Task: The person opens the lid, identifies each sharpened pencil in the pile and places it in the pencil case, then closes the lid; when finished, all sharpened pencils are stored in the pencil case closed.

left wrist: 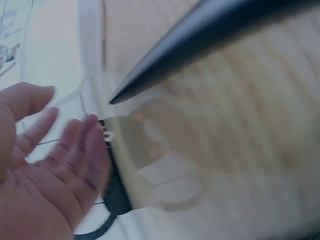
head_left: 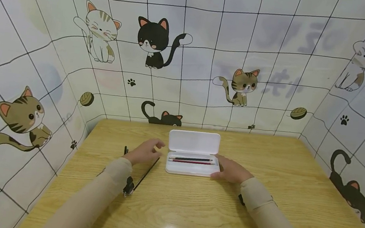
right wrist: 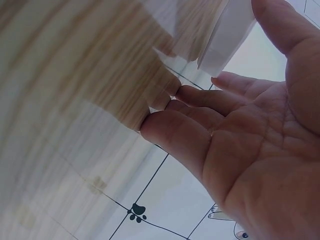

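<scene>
White pencil case point(head_left: 192, 171), smooth and rectangular, holds 2 slender pencils point(head_left: 193, 162).

**Bare left hand point(left wrist: 45, 175), fingers loosely bent, near a dark, slim, tapering rod point(left wrist: 195, 45)**

The rod's tip points toward the fingers, apart from them. Beyond the thumb shows a blurred, white plastic case point(left wrist: 60, 50). Along the edge of the glossy, pale wood-grained tabletop point(left wrist: 250, 150), a printed black cat point(left wrist: 117, 187) casts its reflection.
</scene>
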Motion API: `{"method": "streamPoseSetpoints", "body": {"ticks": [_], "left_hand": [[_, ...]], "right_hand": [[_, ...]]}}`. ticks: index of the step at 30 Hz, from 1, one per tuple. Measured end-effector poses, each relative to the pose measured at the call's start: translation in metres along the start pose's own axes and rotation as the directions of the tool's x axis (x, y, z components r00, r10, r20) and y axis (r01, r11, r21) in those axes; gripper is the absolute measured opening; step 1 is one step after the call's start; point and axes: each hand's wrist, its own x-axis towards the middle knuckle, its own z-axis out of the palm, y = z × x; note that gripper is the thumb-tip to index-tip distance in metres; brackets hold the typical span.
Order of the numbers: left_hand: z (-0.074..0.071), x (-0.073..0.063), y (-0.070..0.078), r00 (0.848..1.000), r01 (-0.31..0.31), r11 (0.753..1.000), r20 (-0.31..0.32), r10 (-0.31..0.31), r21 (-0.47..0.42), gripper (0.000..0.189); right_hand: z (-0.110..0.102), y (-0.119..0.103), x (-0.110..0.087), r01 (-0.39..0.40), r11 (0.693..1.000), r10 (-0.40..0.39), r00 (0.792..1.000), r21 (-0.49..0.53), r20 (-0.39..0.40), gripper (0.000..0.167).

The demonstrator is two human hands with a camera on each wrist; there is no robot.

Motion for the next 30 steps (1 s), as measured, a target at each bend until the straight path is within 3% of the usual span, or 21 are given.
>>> {"method": "streamPoseSetpoints", "body": {"ticks": [5, 8, 11, 16, 21, 30], "left_hand": [[-0.006, -0.01, 0.011, 0.992, 0.117, 0.991, 0.029, -0.119, 0.068, 0.057], [-0.008, -0.017, 0.014, 0.971, 0.211, 0.972, 0.088, -0.22, 0.102, 0.067], [-0.008, -0.023, 0.015, 0.951, 0.249, 0.956, 0.145, -0.272, 0.157, 0.066], [-0.005, -0.031, 0.015, 0.936, 0.258, 0.941, 0.187, -0.3, 0.217, 0.058], [-0.002, -0.033, 0.019, 0.91, 0.31, 0.931, 0.224, -0.349, 0.194, 0.058], [-0.001, -0.03, 0.014, 0.909, 0.338, 0.928, 0.2, -0.365, 0.155, 0.056]], "right_hand": [[-0.001, 0.001, 0.0, 0.005, 1.0, -0.005, 1.0, 0.004, -0.008, 0.09], [-0.002, 0.001, 0.0, 0.015, 1.0, -0.015, 1.0, -0.001, -0.015, 0.089], [-0.002, 0.0, 0.0, 0.02, 1.0, -0.02, 1.0, -0.001, -0.014, 0.089], [0.0, 0.0, 0.0, 0.019, 1.0, -0.019, 1.0, -0.006, -0.006, 0.09], [0.0, 0.001, 0.0, 0.018, 1.0, -0.018, 1.0, -0.002, -0.006, 0.089], [0.0, 0.002, 0.001, 0.031, 0.999, -0.031, 0.999, -0.01, -0.013, 0.09]]}}
